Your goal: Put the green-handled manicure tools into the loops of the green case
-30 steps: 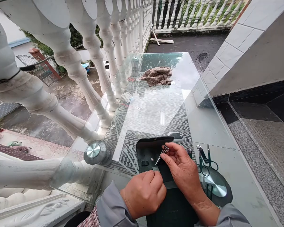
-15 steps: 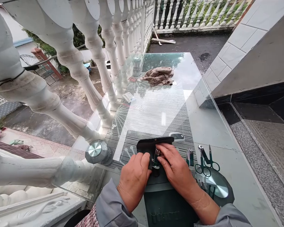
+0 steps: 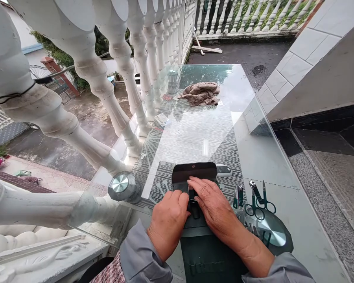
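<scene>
An open black manicure case point(image 3: 206, 257) lies at the glass table's near edge, its snap flap raised at the far end. My left hand point(image 3: 168, 220) is closed with curled fingers at the case's left side, gripping it; the fingertips are partly hidden. My right hand point(image 3: 215, 202) reaches over from the right, fingers bent round a shiny nail clipper point(image 3: 191, 195) at a strap in the case. Most of the clipper is covered by the fingers. Right of the case lie small scissors point(image 3: 255, 210), other nail clippers point(image 3: 238, 195) and a pointed pair of scissors point(image 3: 264, 196).
A white-and-grey oval object point(image 3: 224, 170) lies behind the case. Farther off on the glass table point(image 3: 253, 157) are a crumpled brown cloth point(image 3: 200, 94) and a paper label point(image 3: 161, 120). White balusters point(image 3: 100, 78) line the left; a tiled pillar point(image 3: 301, 55) stands right.
The raised flap has tipped back, showing more of its inner face and snap. My right hand's fingers have shifted slightly left over the clipper, covering more of it.
</scene>
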`<control>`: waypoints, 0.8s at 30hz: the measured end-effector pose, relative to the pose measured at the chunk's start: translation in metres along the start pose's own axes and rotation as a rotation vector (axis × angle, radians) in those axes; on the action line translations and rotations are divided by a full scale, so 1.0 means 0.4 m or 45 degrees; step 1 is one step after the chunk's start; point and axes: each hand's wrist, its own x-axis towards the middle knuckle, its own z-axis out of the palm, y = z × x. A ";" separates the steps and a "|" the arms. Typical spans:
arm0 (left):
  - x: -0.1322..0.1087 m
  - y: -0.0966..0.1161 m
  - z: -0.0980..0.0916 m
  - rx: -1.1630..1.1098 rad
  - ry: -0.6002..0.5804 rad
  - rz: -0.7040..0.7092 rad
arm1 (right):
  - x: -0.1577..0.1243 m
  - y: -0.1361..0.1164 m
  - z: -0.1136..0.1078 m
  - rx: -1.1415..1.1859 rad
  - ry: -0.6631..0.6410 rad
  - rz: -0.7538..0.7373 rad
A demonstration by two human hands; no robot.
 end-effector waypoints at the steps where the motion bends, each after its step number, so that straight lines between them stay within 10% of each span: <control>1: 0.000 -0.001 0.001 0.005 -0.003 0.007 | 0.001 0.000 0.000 -0.018 -0.009 0.006; 24: -0.005 0.000 0.013 0.044 0.187 0.078 | 0.049 -0.010 -0.021 0.273 0.019 0.045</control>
